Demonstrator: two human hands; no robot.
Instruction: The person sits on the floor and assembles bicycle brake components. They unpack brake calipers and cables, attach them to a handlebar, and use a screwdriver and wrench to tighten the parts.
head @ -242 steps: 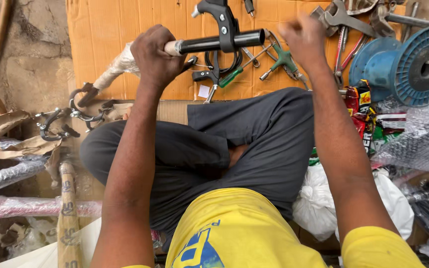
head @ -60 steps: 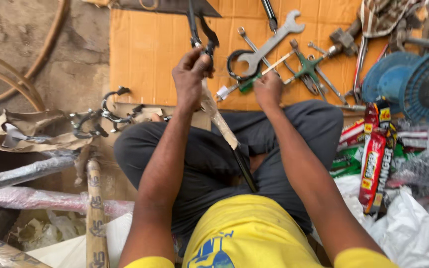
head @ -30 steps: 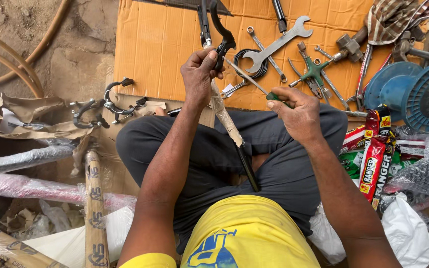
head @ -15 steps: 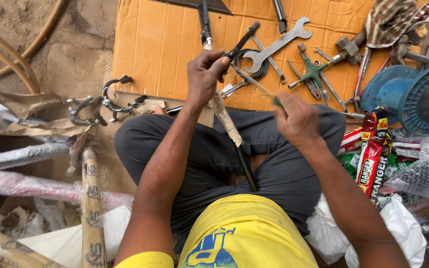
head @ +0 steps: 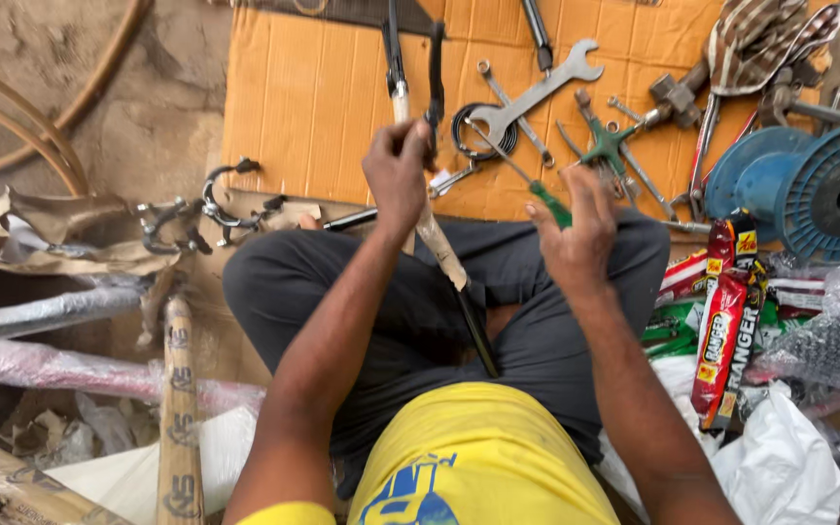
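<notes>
I sit cross-legged in grey trousers and a yellow shirt. My left hand [head: 399,173] grips a black bicycle handlebar [head: 447,262] partly wrapped in brown paper, near its brake lever [head: 435,73]; the bar runs down over my lap. My right hand [head: 576,231] holds a green-handled screwdriver [head: 546,201], its thin shaft pointing up-left toward the handlebar clamp.
An orange cardboard sheet [head: 313,107] carries a large spanner [head: 537,92], smaller spanners and a green three-way wrench [head: 607,146]. A blue spool [head: 819,194] and red packets [head: 721,321] lie at the right. Wrapped frame tubes [head: 41,316] and brake calipers [head: 196,219] lie at the left.
The handlebar has gone from held crosswise in both hands to upright in my left hand. My right hand picked up the green-handled screwdriver and brought it toward the bar.
</notes>
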